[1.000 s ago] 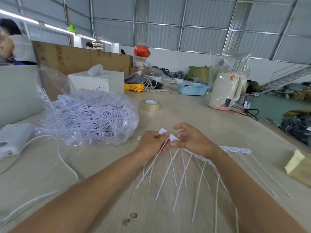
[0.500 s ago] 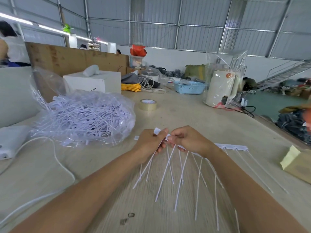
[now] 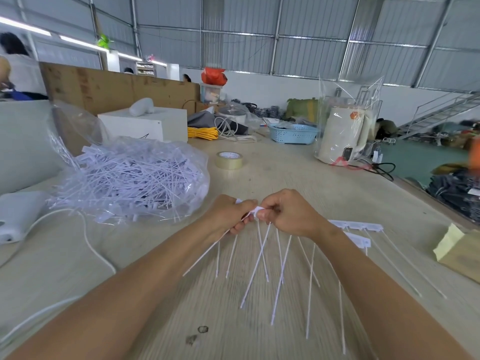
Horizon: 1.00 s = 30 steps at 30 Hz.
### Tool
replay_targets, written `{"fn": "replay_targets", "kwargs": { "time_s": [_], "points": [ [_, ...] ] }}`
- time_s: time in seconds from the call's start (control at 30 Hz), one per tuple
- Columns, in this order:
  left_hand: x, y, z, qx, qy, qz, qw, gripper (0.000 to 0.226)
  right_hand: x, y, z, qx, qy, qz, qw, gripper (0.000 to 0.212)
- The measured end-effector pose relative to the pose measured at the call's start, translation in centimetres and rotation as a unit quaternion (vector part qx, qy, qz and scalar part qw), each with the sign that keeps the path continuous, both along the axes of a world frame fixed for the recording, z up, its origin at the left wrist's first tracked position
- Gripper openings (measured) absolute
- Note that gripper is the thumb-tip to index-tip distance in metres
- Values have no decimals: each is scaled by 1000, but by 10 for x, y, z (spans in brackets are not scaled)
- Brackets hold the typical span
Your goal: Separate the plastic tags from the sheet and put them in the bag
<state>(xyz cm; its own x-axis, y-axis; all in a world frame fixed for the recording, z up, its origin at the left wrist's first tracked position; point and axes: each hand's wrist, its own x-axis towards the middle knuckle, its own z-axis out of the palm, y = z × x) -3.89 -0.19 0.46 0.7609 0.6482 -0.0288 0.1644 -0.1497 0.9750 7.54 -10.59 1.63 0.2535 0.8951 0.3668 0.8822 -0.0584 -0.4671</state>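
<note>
Both hands, the left hand (image 3: 228, 214) and right hand (image 3: 291, 214), pinch the sheet of plastic tags (image 3: 262, 258) above the counter (image 3: 298, 178), near the bag (image 3: 130, 178).

A tape roll (image 3: 229, 160), blue basket (image 3: 293, 133), yellow cable coil (image 3: 202, 132) and possibly a kettle (image 3: 342, 135) sit on the table (image 3: 298, 178).

Both forearms are bare to the frame edge, with no sleeves, gloves or jewellery.

Bag (image 3: 130, 178) left on table (image 3: 298, 183); tape roll (image 3: 229, 160) behind hands; tag sheet (image 3: 355, 226) right.
</note>
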Motion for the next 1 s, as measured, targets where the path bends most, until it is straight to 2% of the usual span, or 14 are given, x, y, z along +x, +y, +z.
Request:
{"fn": "replay_targets", "kwargs": {
  "time_s": [0.13, 0.17, 0.3, 0.4, 0.53, 0.63, 0.67, 0.7, 0.77, 0.87, 1.0],
  "points": [
    [-7, 3, 6, -5, 101, -43, 994, 31, -2, 1, -1, -54, -109, -17, 992, 16],
    [-8, 4, 8, -8, 108, -48, 993, 29, -2, 1, 0, -54, -104, -12, 993, 15],
    [-11, 8, 19, -49, 80, -96, 991, 30, 0, -5, 12, 8, 54, 49, 997, 16],
    [-15, 9, 24, -93, 67, -169, 979, 33, -3, -9, 18, 1, 123, 85, 989, 26],
    [-24, 14, 24, -117, 35, -236, 964, 38, -3, -10, 17, -15, 159, 100, 982, 18],
    [-37, 28, 36, -197, -79, -333, 919, 37, 15, -21, 14, 4, 147, 47, 988, 27],
    [-40, 32, 39, -222, -102, -331, 912, 38, 22, -26, 13, 32, 182, 32, 982, 30],
    [-41, 33, 38, -220, -104, -298, 923, 38, 27, -29, 12, 70, 229, 23, 971, 32],
    [-32, 31, 27, -149, -77, -194, 967, 36, 30, -31, 12, 120, 303, 33, 945, 27],
    [-16, 19, 9, -91, -64, -95, 989, 36, 19, -25, 14, 93, 317, 80, 940, 24],
    [-15, 6, 16, -81, -55, -85, 992, 38, 12, -21, 12, 82, 317, 84, 941, 18]
  ]
}}
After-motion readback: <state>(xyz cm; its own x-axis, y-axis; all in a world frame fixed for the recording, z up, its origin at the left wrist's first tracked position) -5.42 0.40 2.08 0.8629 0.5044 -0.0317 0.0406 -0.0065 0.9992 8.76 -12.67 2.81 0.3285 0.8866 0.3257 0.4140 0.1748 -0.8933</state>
